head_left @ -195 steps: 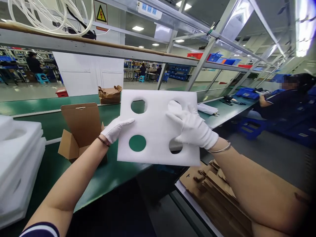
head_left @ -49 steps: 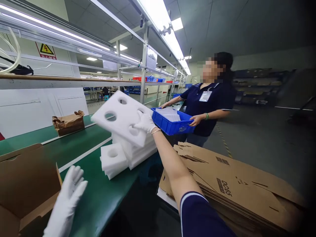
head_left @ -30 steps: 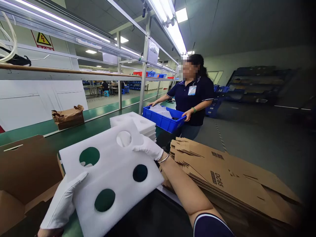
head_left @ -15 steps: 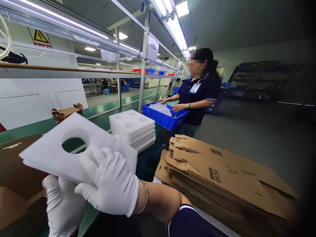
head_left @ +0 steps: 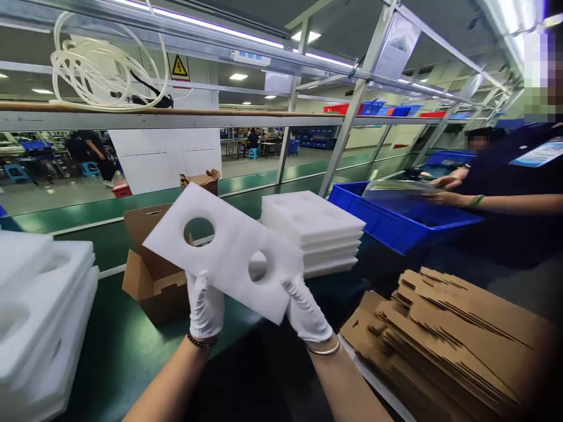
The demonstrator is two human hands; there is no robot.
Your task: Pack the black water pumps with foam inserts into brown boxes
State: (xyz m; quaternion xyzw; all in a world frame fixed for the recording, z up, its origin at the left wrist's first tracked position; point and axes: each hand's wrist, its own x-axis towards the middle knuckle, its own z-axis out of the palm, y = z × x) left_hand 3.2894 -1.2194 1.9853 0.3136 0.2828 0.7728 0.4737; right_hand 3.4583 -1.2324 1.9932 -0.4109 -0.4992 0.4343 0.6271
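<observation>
A white foam sheet (head_left: 231, 249) with two round holes is held up in front of me, tilted down to the right. My left hand (head_left: 204, 308), in a white glove, grips its lower left edge with the thumb on top. At its lower right end my right hand (head_left: 305, 308), also gloved, is closed on the foam. Behind the sheet, an open cardboard box (head_left: 165, 293) stands on the green table (head_left: 109, 351). A stack of white foam blocks (head_left: 312, 228) lies just beyond the sheet to the right.
More foam (head_left: 44, 316) is piled at the left. Flattened cartons (head_left: 457, 334) lie at the right. Behind them a person's hands (head_left: 448, 190) hold clear bags over a blue bin (head_left: 404, 225). A shelf rail (head_left: 246, 120) crosses above the table.
The view has swung left. My right hand has moved from the sheet's middle to its right end, and my hands are farther apart. The other person now holds bags above the bin.
</observation>
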